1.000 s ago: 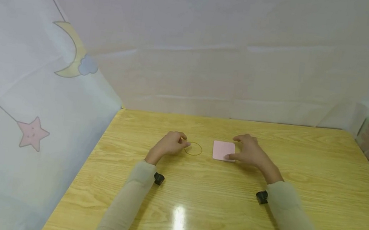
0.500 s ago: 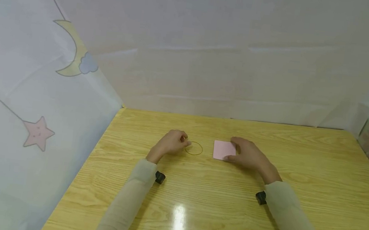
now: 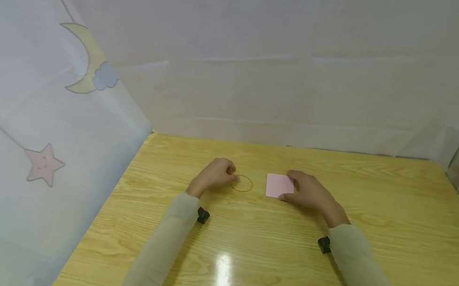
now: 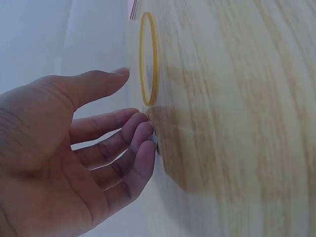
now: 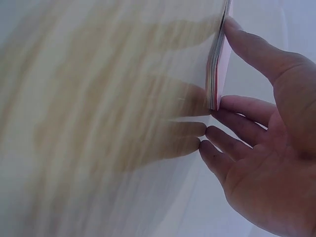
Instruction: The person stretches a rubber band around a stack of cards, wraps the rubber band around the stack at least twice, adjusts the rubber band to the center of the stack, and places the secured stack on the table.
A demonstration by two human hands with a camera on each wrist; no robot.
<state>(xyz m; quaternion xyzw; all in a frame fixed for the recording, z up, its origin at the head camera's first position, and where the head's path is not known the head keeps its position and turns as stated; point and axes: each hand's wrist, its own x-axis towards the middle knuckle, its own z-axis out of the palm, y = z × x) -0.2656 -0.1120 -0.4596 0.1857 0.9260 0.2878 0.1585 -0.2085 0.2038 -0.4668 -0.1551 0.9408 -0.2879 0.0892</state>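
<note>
A thin yellow rubber band (image 4: 156, 54) lies as a loop on the wooden table. My left hand (image 3: 215, 173) is just left of it, thumb tip at its edge in the head view. In the left wrist view the thumb stands apart from the bent fingers, with nothing between them. To the right lies a square stack of cards (image 3: 279, 185) with a pink top and rounded corners. Layered edges (image 5: 216, 74) show in the right wrist view. My right hand (image 3: 310, 192) holds the stack's right side, thumb at the near edge, forefinger at the far corner.
The wooden table (image 3: 267, 260) spreads around both hands, with a light glare near the front. Behind it rises a pale backdrop (image 3: 235, 92); a printed sheet with a moon and star (image 3: 43, 164) hangs at the left. Dark wrist cameras (image 3: 203, 215) sit under the sleeves.
My right hand's fingers have drawn in from beyond the stack to its far right corner. My left hand has shifted slightly forward beside the rubber band. The stack and band lie about where they were.
</note>
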